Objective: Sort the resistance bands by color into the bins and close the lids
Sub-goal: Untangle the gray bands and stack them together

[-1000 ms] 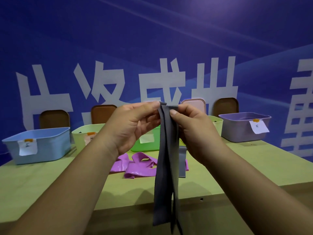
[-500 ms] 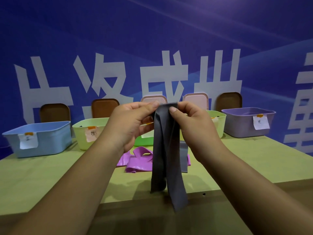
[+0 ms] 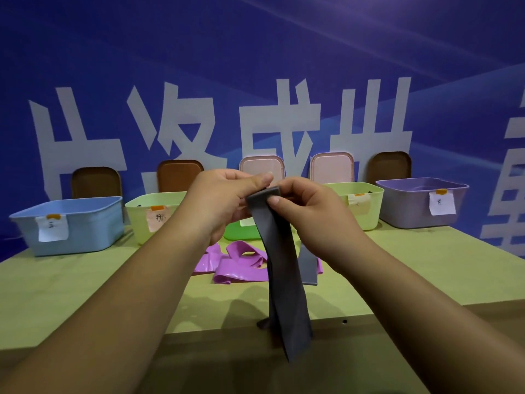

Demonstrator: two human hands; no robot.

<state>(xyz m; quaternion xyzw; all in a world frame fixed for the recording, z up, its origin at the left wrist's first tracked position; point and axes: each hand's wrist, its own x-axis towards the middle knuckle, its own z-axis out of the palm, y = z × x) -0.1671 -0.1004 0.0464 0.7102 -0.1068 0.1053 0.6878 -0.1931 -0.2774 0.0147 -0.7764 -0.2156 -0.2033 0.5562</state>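
Observation:
I hold a grey resistance band (image 3: pixel 284 280) up in front of me; it hangs folded down past the table's front edge. My left hand (image 3: pixel 227 197) and my right hand (image 3: pixel 306 211) both pinch its folded top end. Purple bands (image 3: pixel 235 263) lie in a heap on the table behind it, with another grey band (image 3: pixel 308 268) partly hidden beside them. Along the back stand open bins: blue (image 3: pixel 85 223), light green (image 3: pixel 147 211), bright green (image 3: pixel 238 233) mostly hidden by my hands, a second light green (image 3: pixel 366 206) and purple (image 3: pixel 412 206).
Lids lean upright on the blue wall behind the bins: brown (image 3: pixel 95 183), brown (image 3: pixel 179 174), pink (image 3: pixel 261 169), pink (image 3: pixel 331 166), brown (image 3: pixel 390 166). The bins carry paper labels. The green table (image 3: pixel 85 294) ends at a front edge near me.
The hanging part of the grey band has shortened and risen as my hands gathered its top end. My view has tilted down slightly, so bins and lids show more fully.

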